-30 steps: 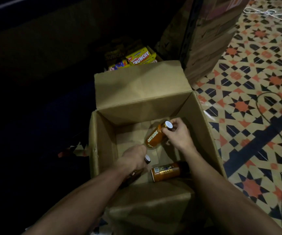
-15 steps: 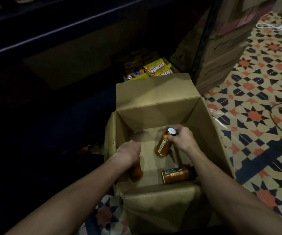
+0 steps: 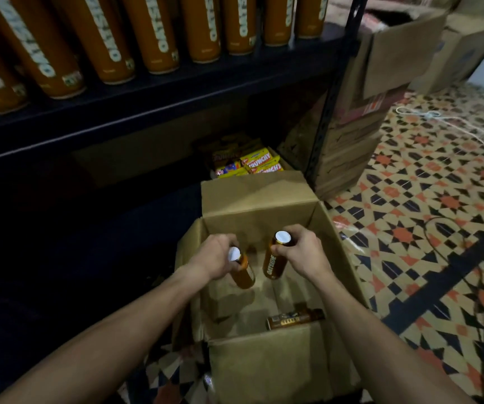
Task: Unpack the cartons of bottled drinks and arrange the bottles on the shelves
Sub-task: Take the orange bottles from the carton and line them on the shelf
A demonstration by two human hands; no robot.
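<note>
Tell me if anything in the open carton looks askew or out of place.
One bottle lies on its side in the carton, by its near right wall, while the left hand and right hand each hold another roughly upright. No spill shows.

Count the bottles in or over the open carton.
3: left-hand bottle, right-hand bottle, and a loose bottle lying on the carton floor; the flap may hide more.

There is one view only, from the person's head (wide-angle). It looks down into the carton, near, facing the shelf.
</note>
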